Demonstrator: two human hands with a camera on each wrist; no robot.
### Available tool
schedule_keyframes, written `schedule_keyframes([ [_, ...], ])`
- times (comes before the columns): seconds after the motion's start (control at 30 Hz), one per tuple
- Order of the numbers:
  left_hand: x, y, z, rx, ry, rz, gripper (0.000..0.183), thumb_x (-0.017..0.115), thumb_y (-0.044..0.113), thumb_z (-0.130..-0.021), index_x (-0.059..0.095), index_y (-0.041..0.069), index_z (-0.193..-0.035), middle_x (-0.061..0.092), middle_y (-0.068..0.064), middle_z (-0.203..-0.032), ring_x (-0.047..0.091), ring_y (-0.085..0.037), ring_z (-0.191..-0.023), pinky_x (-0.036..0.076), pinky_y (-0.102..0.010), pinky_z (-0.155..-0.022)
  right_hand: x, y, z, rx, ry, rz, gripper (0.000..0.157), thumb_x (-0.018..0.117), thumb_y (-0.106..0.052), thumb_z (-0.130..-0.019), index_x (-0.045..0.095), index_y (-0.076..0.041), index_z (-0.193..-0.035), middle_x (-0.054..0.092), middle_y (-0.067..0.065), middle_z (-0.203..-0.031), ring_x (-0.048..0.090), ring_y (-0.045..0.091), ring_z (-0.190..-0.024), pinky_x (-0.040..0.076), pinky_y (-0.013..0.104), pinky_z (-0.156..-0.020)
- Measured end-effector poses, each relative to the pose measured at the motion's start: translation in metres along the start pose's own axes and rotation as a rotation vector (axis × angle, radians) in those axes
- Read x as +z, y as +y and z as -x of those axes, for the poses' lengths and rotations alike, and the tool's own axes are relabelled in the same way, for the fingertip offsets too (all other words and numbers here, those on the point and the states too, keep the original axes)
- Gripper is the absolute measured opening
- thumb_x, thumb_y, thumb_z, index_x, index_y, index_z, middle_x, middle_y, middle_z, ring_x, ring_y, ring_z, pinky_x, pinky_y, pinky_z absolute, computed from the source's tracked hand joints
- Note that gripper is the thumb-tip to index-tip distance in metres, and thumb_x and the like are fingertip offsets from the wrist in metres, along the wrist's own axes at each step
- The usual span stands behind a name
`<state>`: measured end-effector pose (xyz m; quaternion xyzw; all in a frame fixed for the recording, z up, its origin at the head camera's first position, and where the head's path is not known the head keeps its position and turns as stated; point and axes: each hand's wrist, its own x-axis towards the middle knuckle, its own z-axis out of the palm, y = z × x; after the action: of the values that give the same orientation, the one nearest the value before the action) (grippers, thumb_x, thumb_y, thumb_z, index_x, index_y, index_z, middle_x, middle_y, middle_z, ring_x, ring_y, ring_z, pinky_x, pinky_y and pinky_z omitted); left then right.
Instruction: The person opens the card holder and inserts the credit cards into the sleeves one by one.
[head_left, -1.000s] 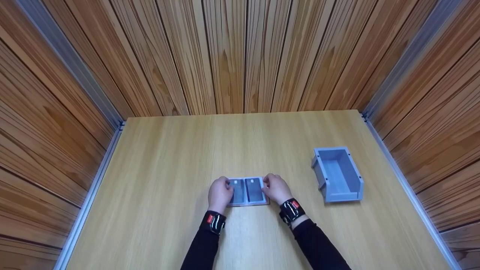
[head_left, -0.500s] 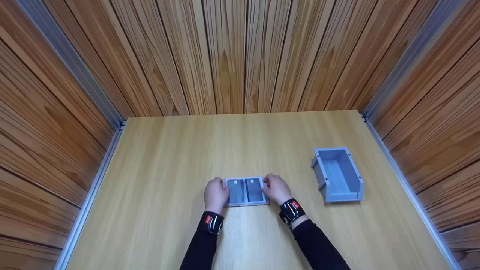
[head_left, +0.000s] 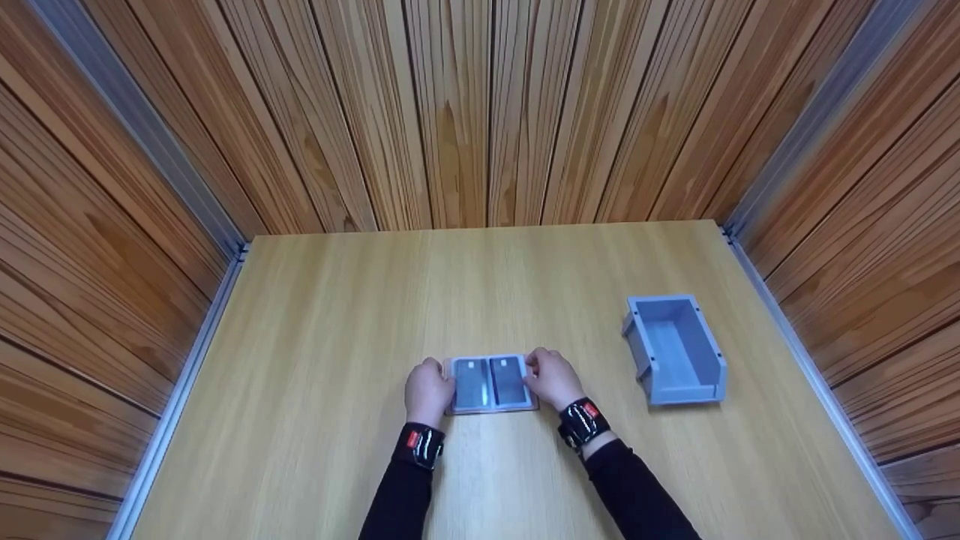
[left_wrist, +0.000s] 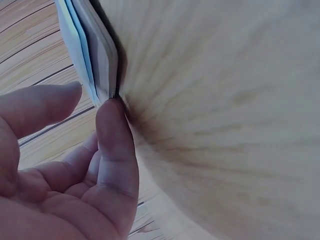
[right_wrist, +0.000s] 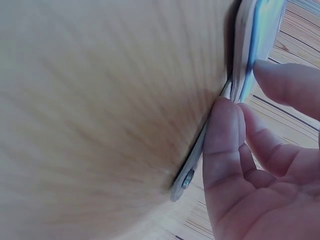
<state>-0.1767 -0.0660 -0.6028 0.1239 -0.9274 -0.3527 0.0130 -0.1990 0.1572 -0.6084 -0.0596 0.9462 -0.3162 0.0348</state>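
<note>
An opened card holder (head_left: 472,384) with two clear, blue-rimmed pockets lies flat on the table. Its layered edge (left_wrist: 102,50) shows pale blue sheets over a greyish cover in the left wrist view. My left hand (head_left: 429,391) is at its left side; the forefinger tip touches the near corner while the thumb (left_wrist: 50,102) stands apart from the sheets. On the opposite side my right hand (head_left: 555,376) pinches the edge, thumb on the blue sheets and forefinger at the cover. A strap with a metal snap (right_wrist: 189,177) sticks out beside the right fingers.
A blue-grey plastic bin (head_left: 679,360) stands to the right on the wooden table (head_left: 337,315). Wood-plank walls (head_left: 450,112) with metal corner rails enclose the table at the back and both sides.
My left hand has slid left, off the left pocket to the card holder's outer edge, and its thumb is off the sheets. The right hand and the bin have stayed put.
</note>
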Motion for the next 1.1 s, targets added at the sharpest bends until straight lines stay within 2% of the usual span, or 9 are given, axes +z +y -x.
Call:
schedule_keyframes([
  [0.33, -0.0017, -0.0025, -0.0033, -0.020, -0.042, 0.001, 0.019, 0.074, 0.010, -0.081, 0.065, -0.003, -0.092, 0.064, -0.011, -0.082, 0.062, -0.029, -0.079, 0.050, -0.043, -0.072, 0.0011, -0.0005, 0.0001, 0.010, -0.008, -0.002, 0.025, 0.074, -0.007, -0.081, 0.064, 0.001, -0.102, 0.056, 0.007, -0.085, 0.055, 0.023, -0.078, 0.049, 0.040, -0.072],
  [0.6, -0.0016, -0.0032, -0.0045, -0.022, -0.041, 0.014, 0.020, 0.076, 0.010, -0.079, 0.066, -0.002, -0.091, 0.067, -0.013, -0.086, 0.063, -0.031, -0.084, 0.050, -0.044, -0.076, 0.0015, 0.0007, 0.0010, -0.022, 0.020, 0.018, 0.023, 0.075, -0.007, -0.080, 0.064, 0.001, -0.099, 0.056, 0.007, -0.083, 0.056, 0.023, -0.077, 0.048, 0.040, -0.070],
  [0.93, -0.0036, -0.0042, -0.0049, -0.028, -0.046, 0.048, 0.018, 0.076, 0.010, -0.079, 0.066, -0.001, -0.089, 0.067, -0.013, -0.088, 0.063, -0.032, -0.085, 0.050, -0.044, -0.077, 0.0022, 0.0006, -0.0002, -0.003, 0.005, 0.008, 0.025, 0.075, -0.008, -0.081, 0.064, 0.001, -0.102, 0.055, 0.006, -0.083, 0.055, 0.022, -0.076, 0.048, 0.039, -0.069],
  [1.1, -0.0045, -0.0037, -0.0067, -0.077, -0.079, 0.115, 0.017, 0.075, 0.008, -0.079, 0.065, 0.000, -0.089, 0.064, -0.010, -0.085, 0.061, -0.028, -0.081, 0.050, -0.041, -0.073, 0.0017, 0.0008, 0.0003, 0.005, 0.001, 0.000, 0.025, 0.075, -0.008, -0.081, 0.064, 0.000, -0.102, 0.055, 0.006, -0.083, 0.054, 0.022, -0.077, 0.048, 0.039, -0.070],
])
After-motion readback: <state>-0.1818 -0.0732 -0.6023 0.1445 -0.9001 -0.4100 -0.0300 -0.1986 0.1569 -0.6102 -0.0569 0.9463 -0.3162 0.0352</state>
